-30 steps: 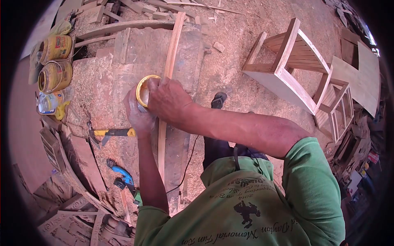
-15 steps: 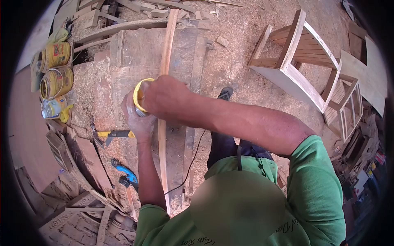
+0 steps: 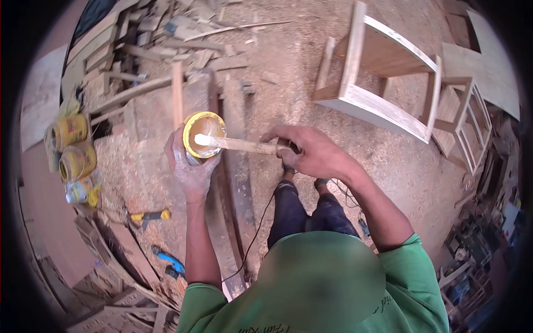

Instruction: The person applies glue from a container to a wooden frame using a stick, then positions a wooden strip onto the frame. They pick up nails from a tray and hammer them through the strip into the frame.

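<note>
My left hand grips a small open can with a yellow rim, held up above the bench. My right hand holds a flat wooden stick by its right end. The stick's left tip, coated in white paste, lies over the can's mouth. A long thin wooden strip rests on the sawdust-covered workbench just beyond the can.
Three yellow tins sit at the bench's left edge. A yellow-handled hammer and a blue tool lie lower left. Unfinished wooden frames stand on the sawdust floor at upper right. A black cord runs by my legs.
My right hand has come off the top of the can and moved right, now holding a stick with white paste on its tip. The view has shifted upward.
</note>
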`<action>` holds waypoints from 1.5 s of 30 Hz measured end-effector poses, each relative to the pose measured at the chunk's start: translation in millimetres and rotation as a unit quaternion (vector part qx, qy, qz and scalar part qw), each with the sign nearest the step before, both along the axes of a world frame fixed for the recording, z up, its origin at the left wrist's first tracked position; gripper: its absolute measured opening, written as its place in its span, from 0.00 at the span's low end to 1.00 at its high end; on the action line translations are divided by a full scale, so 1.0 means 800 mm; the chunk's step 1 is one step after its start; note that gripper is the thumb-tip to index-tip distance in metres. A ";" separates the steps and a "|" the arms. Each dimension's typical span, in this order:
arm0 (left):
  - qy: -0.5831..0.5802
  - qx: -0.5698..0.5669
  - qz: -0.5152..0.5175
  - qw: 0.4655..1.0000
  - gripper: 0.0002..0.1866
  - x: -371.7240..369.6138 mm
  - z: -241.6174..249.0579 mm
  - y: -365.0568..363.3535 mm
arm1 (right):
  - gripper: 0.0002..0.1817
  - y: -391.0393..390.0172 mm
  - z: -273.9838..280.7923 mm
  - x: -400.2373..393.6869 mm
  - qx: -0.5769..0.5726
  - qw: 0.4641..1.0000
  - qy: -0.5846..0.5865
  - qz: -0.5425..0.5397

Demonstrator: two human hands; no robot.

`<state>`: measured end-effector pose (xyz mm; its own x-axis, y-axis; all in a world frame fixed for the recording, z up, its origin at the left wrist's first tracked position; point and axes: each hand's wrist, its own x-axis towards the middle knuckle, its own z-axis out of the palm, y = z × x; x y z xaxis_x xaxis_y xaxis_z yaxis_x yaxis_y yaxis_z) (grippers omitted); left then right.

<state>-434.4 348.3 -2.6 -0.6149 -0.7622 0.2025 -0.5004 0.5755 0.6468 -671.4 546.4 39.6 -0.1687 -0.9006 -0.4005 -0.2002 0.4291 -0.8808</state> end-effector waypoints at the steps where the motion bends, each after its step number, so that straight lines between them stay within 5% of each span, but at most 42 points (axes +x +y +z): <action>1: -0.002 0.006 -0.015 1.000 0.53 -0.020 -0.003 0.013 | 0.20 0.031 -0.013 -0.008 -0.016 0.999 -0.019 -0.031; 3: 0.005 0.021 -0.049 0.999 0.52 -0.071 -0.012 0.048 | 0.23 0.100 -0.055 -0.022 -0.070 0.994 -0.020 -0.085; 6: 0.025 0.066 -0.088 0.994 0.51 -0.140 -0.038 0.110 | 0.23 0.192 -0.070 -0.030 0.012 0.947 -0.228 -0.228; 9: 0.023 0.106 -0.094 0.990 0.52 -0.198 -0.069 0.173 | 0.26 0.291 -0.095 -0.034 -0.067 0.932 -0.166 -0.316; 17: 0.112 0.240 -0.118 0.957 0.41 -0.329 -0.157 0.310 | 0.24 0.523 -0.224 -0.057 -0.063 0.781 -0.079 -0.616; 20: 0.141 0.322 -0.141 0.926 0.45 -0.379 -0.177 0.329 | 0.24 0.580 -0.273 -0.074 -0.020 0.737 0.024 -0.675; 25: 0.065 0.257 -0.138 0.954 0.43 -0.430 -0.213 0.339 | 0.20 0.631 -0.369 -0.101 0.003 0.667 0.162 -0.727; 28: 0.140 0.323 -0.140 0.925 0.46 -0.434 -0.237 0.347 | 0.22 0.634 -0.397 -0.123 0.011 0.630 0.316 -0.709; 36: 0.071 0.326 -0.117 0.935 0.43 -0.433 -0.229 0.354 | 0.21 0.652 -0.424 -0.116 0.106 0.622 0.314 -0.709; 45: 0.069 0.308 -0.106 0.943 0.47 -0.435 -0.233 0.363 | 0.21 0.701 -0.371 -0.128 0.215 0.608 0.335 -0.687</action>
